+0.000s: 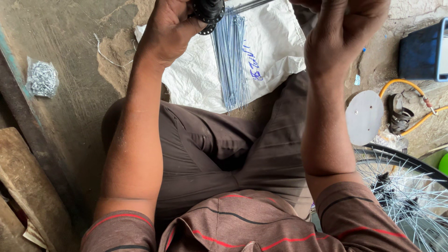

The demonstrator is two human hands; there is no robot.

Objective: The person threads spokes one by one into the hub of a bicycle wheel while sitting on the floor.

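Bare concrete floor [70, 56] lies under a seated person, with a white sack [275, 42] spread ahead. At the top edge, the left hand [170, 23] is closed around a black wheel hub [209, 11], from which a bundle of thin steel spokes [232, 60] hangs down over the sack. The hub looks hard and fairly heavy, best gripped by its body; the spokes look light, springy and easily bent. The right hand [343, 25] is raised beside it; its grip cannot be told.
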